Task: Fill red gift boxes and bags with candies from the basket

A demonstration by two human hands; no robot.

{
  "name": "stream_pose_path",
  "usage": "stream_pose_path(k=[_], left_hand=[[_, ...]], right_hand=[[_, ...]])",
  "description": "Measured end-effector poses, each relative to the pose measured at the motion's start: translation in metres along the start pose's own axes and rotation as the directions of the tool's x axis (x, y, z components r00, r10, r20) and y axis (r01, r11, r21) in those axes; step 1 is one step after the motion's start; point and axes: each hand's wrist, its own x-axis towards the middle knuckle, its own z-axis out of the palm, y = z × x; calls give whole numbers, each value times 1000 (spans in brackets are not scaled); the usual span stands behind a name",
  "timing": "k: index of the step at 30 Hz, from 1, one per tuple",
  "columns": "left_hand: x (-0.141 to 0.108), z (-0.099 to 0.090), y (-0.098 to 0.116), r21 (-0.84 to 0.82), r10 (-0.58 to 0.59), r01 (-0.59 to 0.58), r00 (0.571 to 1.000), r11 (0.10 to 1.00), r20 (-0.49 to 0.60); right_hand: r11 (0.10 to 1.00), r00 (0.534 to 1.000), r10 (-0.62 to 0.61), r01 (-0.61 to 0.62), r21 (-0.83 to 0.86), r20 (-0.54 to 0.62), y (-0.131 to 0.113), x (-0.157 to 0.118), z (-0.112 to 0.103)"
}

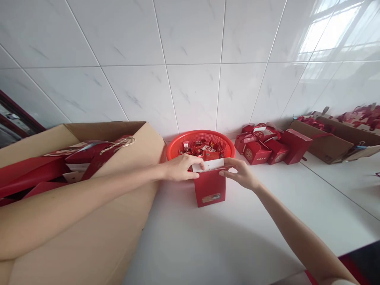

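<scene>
A red paper box (210,188) stands upright on the white tabletop (190,245), its white inner flap (212,164) showing at the top. My left hand (181,168) grips the top left corner between thumb and fingers. At the top right corner, my right hand (240,173) pinches the edge with the thumb in front and the fingers behind. Right behind the box sits a red plastic basket (175,147) holding many small red wrapped pieces (209,148).
A large cardboard box (145,158) with red bags and boxes (38,172) fills the left. Several red gift boxes (258,152) stand right of the basket. Farther right, a cardboard tray (326,146) holds more red items. A white tiled wall (192,39) rises behind.
</scene>
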Motion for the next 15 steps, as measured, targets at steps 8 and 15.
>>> stream_pose_path(k=[8,15], left_hand=[[3,-9,-2,-269,-50,-6,978,963,-204],[-1,-21,10,-478,-94,-28,969,878,-229]], right_hand=[[956,990,57,-17,293,-127,-3,9,4],[925,970,38,55,375,-238,-22,20,2]])
